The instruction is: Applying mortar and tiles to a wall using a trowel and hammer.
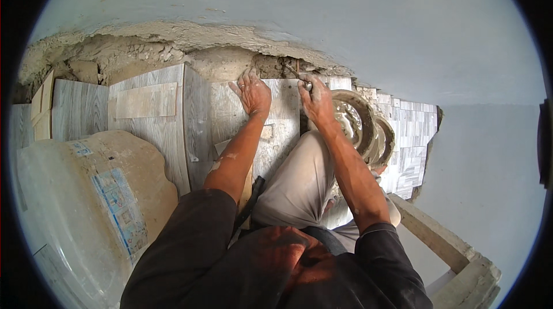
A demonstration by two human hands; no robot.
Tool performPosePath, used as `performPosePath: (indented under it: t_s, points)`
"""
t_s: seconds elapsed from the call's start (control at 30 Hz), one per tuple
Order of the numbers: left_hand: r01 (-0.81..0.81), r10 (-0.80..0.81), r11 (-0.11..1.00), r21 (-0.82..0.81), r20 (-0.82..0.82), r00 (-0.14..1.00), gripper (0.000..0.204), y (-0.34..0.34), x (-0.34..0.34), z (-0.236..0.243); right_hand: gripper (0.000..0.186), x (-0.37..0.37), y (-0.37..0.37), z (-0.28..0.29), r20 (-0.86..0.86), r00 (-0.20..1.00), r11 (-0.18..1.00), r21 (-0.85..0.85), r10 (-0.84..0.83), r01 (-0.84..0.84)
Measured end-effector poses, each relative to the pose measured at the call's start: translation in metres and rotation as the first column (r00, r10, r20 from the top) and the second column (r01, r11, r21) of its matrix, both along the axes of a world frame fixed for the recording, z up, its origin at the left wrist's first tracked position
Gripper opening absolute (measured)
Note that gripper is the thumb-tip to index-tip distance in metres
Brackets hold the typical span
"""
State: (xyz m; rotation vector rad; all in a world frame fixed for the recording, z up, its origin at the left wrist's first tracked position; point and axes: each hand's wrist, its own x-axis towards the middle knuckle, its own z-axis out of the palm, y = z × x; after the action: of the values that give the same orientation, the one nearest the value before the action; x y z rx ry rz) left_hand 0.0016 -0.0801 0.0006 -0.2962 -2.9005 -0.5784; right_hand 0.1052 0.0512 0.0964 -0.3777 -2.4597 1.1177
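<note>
My left hand [252, 93] rests on the upper edge of a grey wood-patterned tile [283, 101], fingers stretched toward the broken wall and thumb out to the side. My right hand [316, 100] is closed around the handle of a small trowel [292, 70]. The trowel's thin end points up and left into the rough gap [271, 66] between the tile and the wall; its blade is hard to make out. Close beside my right forearm stands a round bucket [368, 112] with wet grey mortar in it.
A second mortar-smeared bucket [385, 139] sits behind the first. At left lie a large translucent plastic container [75, 205] and leaning wood-patterned tiles [147, 124]. Small grey tiles [406, 136] cover the surface at right, near a concrete ledge [432, 234]. The painted wall [391, 26] runs along the top.
</note>
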Motion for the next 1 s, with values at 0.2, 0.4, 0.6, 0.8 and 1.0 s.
performPosePath:
  t_s: [0.2, 0.4, 0.6, 0.8, 1.0]
  points:
    - [-0.001, 0.001, 1.000, -0.005, -0.009, 1.000, 0.035, 0.000, -0.004, -0.001, 0.025, 0.066, 0.015, 0.057, 0.068, 0.986, 0.925, -0.342, -0.152, 0.166]
    - [-0.012, 0.011, 1.000, -0.026, -0.006, 1.000, 0.036, 0.002, -0.010, -0.001, 0.030, 0.228, 0.074, 0.127, 0.045, 0.903, 0.755, -0.531, -0.427, 0.384]
    - [0.052, -0.053, 0.999, 0.017, 0.104, 0.993, 0.032, -0.003, -0.041, 0.002, 0.029, 0.415, 0.076, 0.162, 0.080, 0.638, 0.513, -0.523, -0.766, 0.681]
    - [0.226, -0.202, 0.972, -0.069, 0.253, 0.946, 0.025, -0.001, -0.069, 0.016, 0.027, 0.505, 0.045, 0.157, -0.072, 0.482, 0.403, -0.663, -0.873, 0.631]
    - [0.237, -0.290, 0.920, 0.313, 0.132, 0.948, 0.032, -0.001, -0.043, 0.030, 0.028, 0.533, 0.022, 0.135, -0.135, 0.412, 0.363, -0.754, -0.901, 0.548]
